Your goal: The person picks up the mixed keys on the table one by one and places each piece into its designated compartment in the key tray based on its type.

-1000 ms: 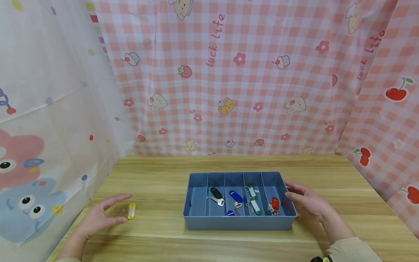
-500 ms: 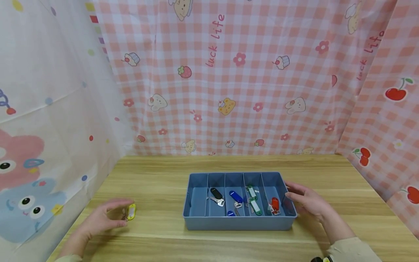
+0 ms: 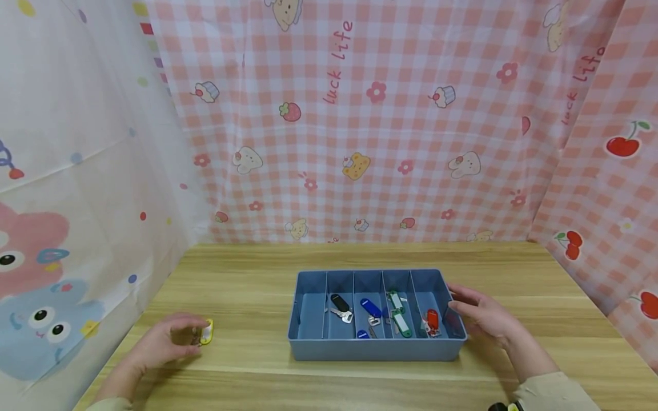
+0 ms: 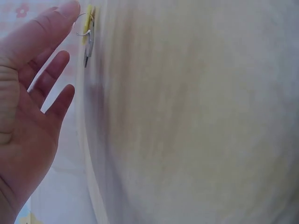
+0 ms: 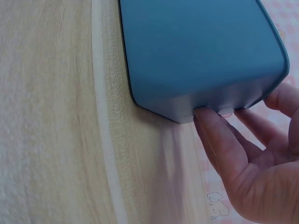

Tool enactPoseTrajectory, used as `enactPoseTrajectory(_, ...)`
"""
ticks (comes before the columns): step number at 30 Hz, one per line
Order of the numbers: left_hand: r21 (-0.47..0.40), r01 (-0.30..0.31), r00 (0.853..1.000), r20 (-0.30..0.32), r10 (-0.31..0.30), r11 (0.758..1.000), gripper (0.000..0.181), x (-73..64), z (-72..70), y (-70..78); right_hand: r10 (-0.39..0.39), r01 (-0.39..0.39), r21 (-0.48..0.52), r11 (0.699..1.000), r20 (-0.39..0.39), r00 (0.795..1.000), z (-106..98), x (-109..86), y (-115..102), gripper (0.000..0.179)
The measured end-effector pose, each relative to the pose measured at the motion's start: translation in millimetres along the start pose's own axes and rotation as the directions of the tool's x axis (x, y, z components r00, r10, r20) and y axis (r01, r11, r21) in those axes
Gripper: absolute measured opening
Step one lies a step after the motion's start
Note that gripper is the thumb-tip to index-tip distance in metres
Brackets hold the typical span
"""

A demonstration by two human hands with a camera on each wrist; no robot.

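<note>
A yellow key tag [image 3: 207,332] with a ring and key lies on the table at the left. My left hand [image 3: 161,342] is beside it, thumb and index finger parted around the key's side; the index fingertip overlaps the tag. In the left wrist view the left hand [image 4: 32,88] shows spread fingers near the ring [image 4: 83,25]. At the right end of the blue compartment box [image 3: 377,350], my right hand [image 3: 485,314] holds the end wall, one digit over the rim. The right wrist view shows fingertips [image 5: 204,112] against the outer wall.
Inside the box are a black-tagged key [image 3: 340,303], blue tags [image 3: 370,308], green tags [image 3: 401,323] and a red tag [image 3: 432,319]. The leftmost compartment [image 3: 310,314] shows its bare floor. Patterned cloths [image 3: 375,137] hang behind and at both sides of the wooden table [image 3: 247,297].
My left hand has moved slightly right and its index finger has lowered toward the yellow key tag, narrowing the gap to the thumb. The right hand and box stay put.
</note>
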State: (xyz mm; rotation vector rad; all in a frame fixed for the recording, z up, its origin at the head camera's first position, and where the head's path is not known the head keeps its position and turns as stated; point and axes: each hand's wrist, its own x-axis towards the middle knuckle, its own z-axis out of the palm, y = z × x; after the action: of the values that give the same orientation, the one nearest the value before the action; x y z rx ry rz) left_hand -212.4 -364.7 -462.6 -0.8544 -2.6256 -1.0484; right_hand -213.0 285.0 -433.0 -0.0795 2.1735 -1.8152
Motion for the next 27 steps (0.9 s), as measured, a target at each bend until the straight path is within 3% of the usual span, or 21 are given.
enactPoseTrajectory(4, -0.009, -0.021, 1.000, -0.013, 0.021, 1.000, 0.043, -1.1, 1.2, -1.8, 0.001, -0.001, 0.003, 1.000, -0.001, 1.000, 0.5, 0.1, -0.7, 0.063)
enactPoseTrajectory(12, 0.013, 0.042, 0.999, -0.008, -0.042, 0.999, 0.031, -2.2, -0.6, -4.1, 0.000, 0.000, 0.004, 1.000, 0.001, 1.000, 0.6, -0.7, -0.9, 0.064)
enactPoseTrajectory(17, -0.005, 0.049, 0.999, 0.005, -0.049, 0.999, 0.027, -2.1, -1.4, -7.4, 0.001, -0.001, 0.001, 1.000, -0.001, 1.000, 0.1, -0.4, -0.3, 0.064)
enactPoseTrajectory(27, -0.067, 0.018, 0.999, 0.046, -0.015, 0.998, 0.023, -1.4, 0.5, -11.9, 0.005, -0.005, -0.003, 1.000, -0.001, 1.000, 0.3, -1.3, -1.5, 0.064)
